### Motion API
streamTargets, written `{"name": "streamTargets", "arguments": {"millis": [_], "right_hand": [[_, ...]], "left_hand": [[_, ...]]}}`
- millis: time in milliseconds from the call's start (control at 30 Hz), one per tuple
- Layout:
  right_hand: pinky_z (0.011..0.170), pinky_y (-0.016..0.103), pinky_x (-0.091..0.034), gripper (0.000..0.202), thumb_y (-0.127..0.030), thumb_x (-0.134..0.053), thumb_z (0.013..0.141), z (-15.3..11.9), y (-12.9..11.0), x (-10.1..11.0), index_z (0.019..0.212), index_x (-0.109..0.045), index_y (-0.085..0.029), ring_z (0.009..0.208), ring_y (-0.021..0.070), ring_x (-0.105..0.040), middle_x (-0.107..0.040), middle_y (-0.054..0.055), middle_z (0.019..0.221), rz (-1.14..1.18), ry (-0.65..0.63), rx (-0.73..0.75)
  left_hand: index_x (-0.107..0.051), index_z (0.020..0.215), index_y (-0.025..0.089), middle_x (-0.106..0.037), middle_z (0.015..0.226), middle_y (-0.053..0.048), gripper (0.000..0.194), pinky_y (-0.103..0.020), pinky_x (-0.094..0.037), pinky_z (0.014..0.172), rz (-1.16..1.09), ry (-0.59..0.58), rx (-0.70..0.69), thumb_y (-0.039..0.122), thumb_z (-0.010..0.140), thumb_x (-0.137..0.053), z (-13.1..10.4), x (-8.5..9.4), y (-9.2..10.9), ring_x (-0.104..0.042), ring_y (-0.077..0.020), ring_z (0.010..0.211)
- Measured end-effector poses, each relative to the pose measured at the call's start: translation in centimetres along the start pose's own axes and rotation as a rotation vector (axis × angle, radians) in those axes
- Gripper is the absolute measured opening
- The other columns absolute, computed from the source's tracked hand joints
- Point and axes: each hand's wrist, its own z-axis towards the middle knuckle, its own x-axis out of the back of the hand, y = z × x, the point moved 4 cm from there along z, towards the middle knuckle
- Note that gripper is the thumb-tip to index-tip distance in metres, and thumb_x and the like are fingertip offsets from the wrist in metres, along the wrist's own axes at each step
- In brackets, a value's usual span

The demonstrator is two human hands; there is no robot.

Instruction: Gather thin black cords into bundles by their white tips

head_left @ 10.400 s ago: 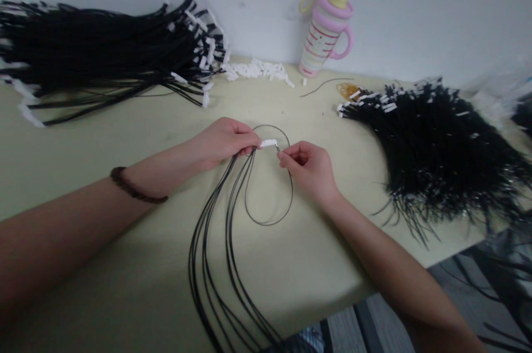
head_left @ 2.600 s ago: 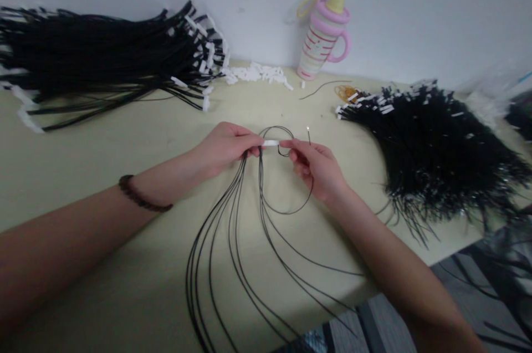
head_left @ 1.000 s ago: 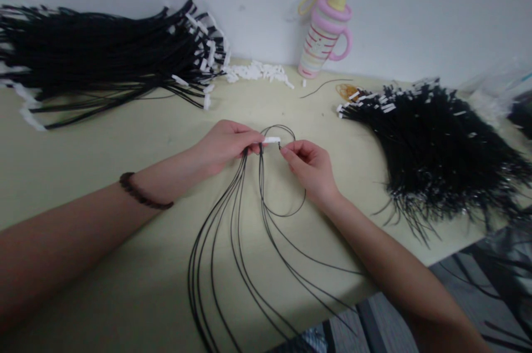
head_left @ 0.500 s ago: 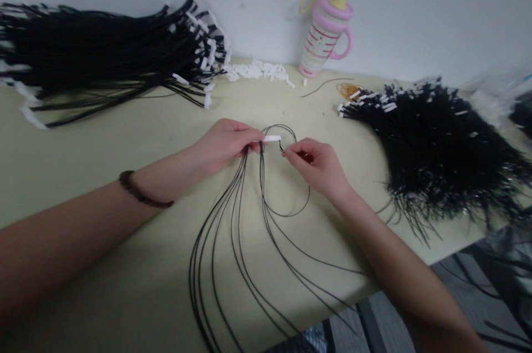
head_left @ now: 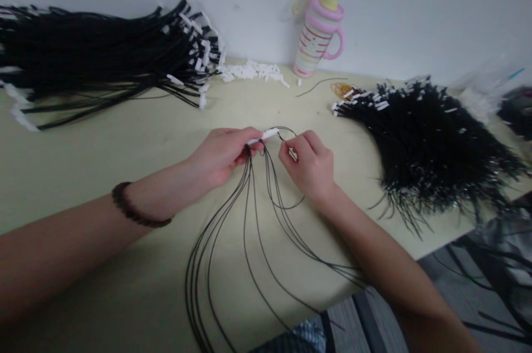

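Observation:
My left hand (head_left: 226, 154) pinches a slim white connector (head_left: 270, 133) between thumb and fingers, just over the table's middle. Thin black wires (head_left: 210, 231) hang from it in two groups and fan out toward the table's front edge. To the right, my right hand (head_left: 310, 163) is closed, its thumb and index finger pinching a black wire close to the connector's right end. That wire loops behind and below the right hand. Whether the wire's tip is inside the connector is too small to tell.
A thick pile of black wires with white connectors (head_left: 103, 45) lies at the back left, beside loose white connectors (head_left: 253, 71). A pink cup (head_left: 313, 37) stands against the wall. Another black wire bundle (head_left: 432, 148) covers the right side, near yellow rubber bands (head_left: 341, 90).
My right hand has turned so its back faces up more, staying by the connector. The connector tilts up to the right now. The view has shifted slightly.

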Motion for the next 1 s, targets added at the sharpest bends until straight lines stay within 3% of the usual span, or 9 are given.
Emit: {"name": "streamTargets", "arguments": {"millis": [200,467,1000], "right_hand": [[0.049,0.024,-0.028,0.024,-0.021,-0.043,0.085,0.0,-0.4,0.1,0.067,-0.058,-0.016,0.057,0.0101,-0.045,-0.054,0.006,0.069,-0.075,0.014,0.051],[0.046,0.023,-0.026,0.022,-0.017,-0.046,0.084,-0.1,-1.1,0.2,0.065,-0.055,-0.016,0.053,0.0076,-0.043,-0.052,0.0,0.063,-0.251,0.178,0.203],[0.048,0.023,-0.03,0.02,-0.016,-0.044,0.086,-0.4,-0.8,0.0,0.069,-0.054,-0.016,0.056,0.0088,-0.044,-0.051,0.001,0.066,-0.204,0.137,0.24]], "left_hand": [[-0.064,0.063,0.012,-0.057,0.059,-0.001,0.009,-0.021,-0.028,0.042,-0.037,0.015,0.031,0.02,0.061,-0.067,-0.4,-0.1,-0.1,-0.047,-0.007,0.052],[-0.064,0.062,0.012,-0.06,0.062,-0.003,0.009,-0.021,-0.031,0.044,-0.071,0.039,-0.003,0.021,0.061,-0.066,-0.4,-0.2,-0.5,-0.048,-0.0073,0.053],[-0.065,0.058,0.015,-0.058,0.057,0.0,0.009,-0.021,-0.03,0.046,0.041,0.055,-0.022,0.021,0.063,-0.065,-0.9,-0.3,-0.3,-0.049,-0.0084,0.055]]}}
